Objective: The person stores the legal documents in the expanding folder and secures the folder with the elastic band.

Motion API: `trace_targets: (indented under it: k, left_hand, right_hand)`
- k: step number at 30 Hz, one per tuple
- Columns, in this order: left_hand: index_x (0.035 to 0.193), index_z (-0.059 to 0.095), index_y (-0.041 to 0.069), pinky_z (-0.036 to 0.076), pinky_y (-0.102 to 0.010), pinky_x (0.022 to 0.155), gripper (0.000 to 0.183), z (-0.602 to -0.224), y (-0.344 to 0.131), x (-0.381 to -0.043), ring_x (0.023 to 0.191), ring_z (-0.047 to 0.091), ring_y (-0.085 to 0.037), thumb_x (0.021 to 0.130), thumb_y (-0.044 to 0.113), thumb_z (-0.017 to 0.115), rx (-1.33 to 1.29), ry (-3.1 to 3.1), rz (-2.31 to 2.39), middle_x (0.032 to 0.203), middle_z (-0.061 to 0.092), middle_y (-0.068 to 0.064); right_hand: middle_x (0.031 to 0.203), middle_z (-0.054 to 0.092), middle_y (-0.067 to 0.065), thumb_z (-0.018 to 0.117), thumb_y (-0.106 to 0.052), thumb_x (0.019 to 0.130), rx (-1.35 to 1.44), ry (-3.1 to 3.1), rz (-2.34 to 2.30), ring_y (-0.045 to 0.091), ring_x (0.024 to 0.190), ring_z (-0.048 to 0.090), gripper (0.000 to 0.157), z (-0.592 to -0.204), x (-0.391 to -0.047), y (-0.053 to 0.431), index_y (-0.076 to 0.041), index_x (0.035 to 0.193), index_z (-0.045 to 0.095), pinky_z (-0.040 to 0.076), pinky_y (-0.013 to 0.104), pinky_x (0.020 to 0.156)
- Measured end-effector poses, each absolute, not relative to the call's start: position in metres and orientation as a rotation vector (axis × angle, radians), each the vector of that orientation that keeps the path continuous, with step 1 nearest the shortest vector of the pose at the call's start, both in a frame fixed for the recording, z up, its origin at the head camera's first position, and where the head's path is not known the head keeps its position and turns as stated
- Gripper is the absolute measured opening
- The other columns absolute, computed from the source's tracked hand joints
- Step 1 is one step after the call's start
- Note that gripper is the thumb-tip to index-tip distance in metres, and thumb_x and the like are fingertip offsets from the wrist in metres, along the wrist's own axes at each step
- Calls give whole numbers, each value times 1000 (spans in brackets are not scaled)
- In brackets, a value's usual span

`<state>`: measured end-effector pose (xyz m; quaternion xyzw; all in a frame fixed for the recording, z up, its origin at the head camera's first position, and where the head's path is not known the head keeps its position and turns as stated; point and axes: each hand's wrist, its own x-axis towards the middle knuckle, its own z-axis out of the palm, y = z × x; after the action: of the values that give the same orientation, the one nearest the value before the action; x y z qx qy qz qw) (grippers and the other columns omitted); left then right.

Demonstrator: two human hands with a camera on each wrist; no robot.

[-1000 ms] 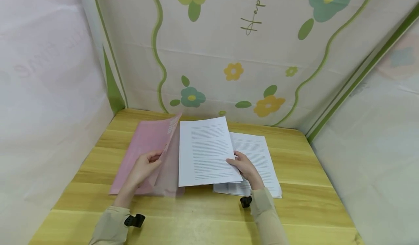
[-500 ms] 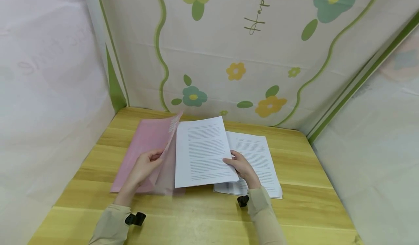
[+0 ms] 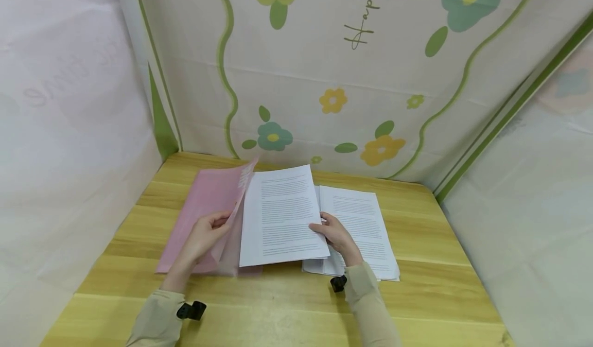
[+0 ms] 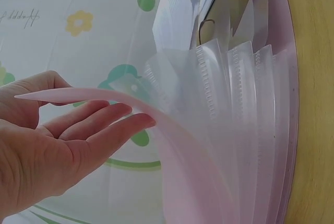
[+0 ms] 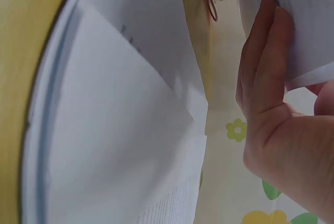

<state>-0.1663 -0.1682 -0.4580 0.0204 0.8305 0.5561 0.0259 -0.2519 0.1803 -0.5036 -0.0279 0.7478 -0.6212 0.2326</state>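
One pink folder (image 3: pixel 204 203) lies on the left part of the wooden counter (image 3: pixel 278 311), its front cover lifted at an angle. The left hand (image 3: pixel 204 239) pinches the edge of that cover, thumb on one side and fingers on the other. At least four clear pockets (image 4: pixel 242 119) fan out inside the folder in the left wrist view. White lettering on the cover is too small to read.

The right hand (image 3: pixel 337 235) holds one bundle of printed paper (image 3: pixel 282 213) by its right edge, thumb on the front and fingers behind; how many sheets it has cannot be told. Its left edge overlaps the open folder, its right edge the one stack of printed sheets (image 3: pixel 361 223) lying on the counter. The print on both is too small to read.

Two small black devices (image 3: pixel 191 311) sit at the wrists, one on each. Behind, the back cloth (image 3: pixel 287 74) carries seven printed flowers and the word "Happy", turned sideways; the left cloth (image 3: pixel 69 172) shows a faint "time".
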Motion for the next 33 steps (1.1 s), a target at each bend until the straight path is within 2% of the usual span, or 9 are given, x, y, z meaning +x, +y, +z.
trace_targets:
  k: [16,21,28,33]
  left_hand:
    - [138,50,-11,49,-50,102,45,-458,-166,-165,126,57,-43,98,9,56,40,2563,1720,136,56,-32]
    - [137,50,-12,49,-49,102,44,-458,-165,-166,125,57,-43,98,9,56,31,2566,1717,134,57,-33]
    - [138,49,-12,51,-46,101,46,-458,-165,-167,124,58,-42,98,10,57,8,2558,1721,134,57,-33]
    - [133,54,-12,55,-40,93,44,-459,-164,-167,116,63,-40,96,10,58,24,2601,1736,127,61,-34]
  right_hand:
    - [119,68,23,59,-12,98,-118,2031,-1703,13,85,71,50,-501,-248,168,0,143,41,59,31,73]
    - [113,71,17,60,-12,98,-124,2029,-1697,13,83,72,48,-501,-247,164,-2,141,44,59,31,70]
    - [110,73,17,59,-12,98,-124,2034,-1702,13,78,73,46,-501,-246,160,-2,141,45,59,31,67]
    - [114,72,19,59,-13,98,-129,2039,-1718,14,79,73,47,-499,-245,157,-3,142,44,60,33,68]
